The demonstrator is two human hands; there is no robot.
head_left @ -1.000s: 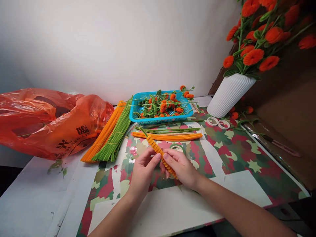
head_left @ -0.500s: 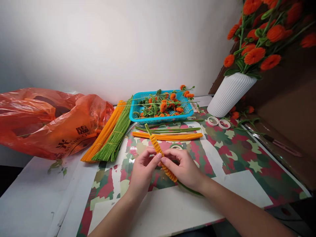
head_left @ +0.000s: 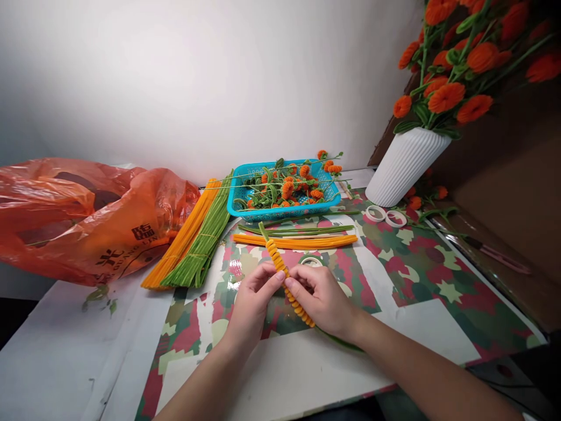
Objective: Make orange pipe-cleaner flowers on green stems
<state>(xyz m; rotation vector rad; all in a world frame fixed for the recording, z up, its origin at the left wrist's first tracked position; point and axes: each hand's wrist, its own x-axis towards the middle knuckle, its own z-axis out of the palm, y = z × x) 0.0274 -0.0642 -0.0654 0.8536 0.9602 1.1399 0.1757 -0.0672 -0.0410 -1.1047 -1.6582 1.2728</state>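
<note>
An orange-yellow pipe cleaner coil [head_left: 299, 310] is wound along a green pipe cleaner stem [head_left: 263, 231], whose upper end sticks out and whose lower end runs out beneath my right forearm. My left hand [head_left: 254, 298] is closed on the middle of the coil, thumb on top. Close beside it, my right hand [head_left: 322, 298] pinches the coil just below with thumb and fingers. The coil slants, its top end pointing away from me. Just beyond my hands a white tape roll [head_left: 311, 262] lies partly hidden.
Behind lie loose orange pipe cleaners [head_left: 298, 241] and green ones [head_left: 302, 231]. A blue basket [head_left: 283, 214] holds orange flowers. Bundled green pipe cleaners [head_left: 199, 245] and a red plastic bag [head_left: 109, 234] are left. A white vase [head_left: 403, 166] and two tape rolls [head_left: 395, 218] stand right.
The view has shifted slightly. Both hands keep hold of the coil in nearly the same place, and its turns look a little more spread near the lower end.
</note>
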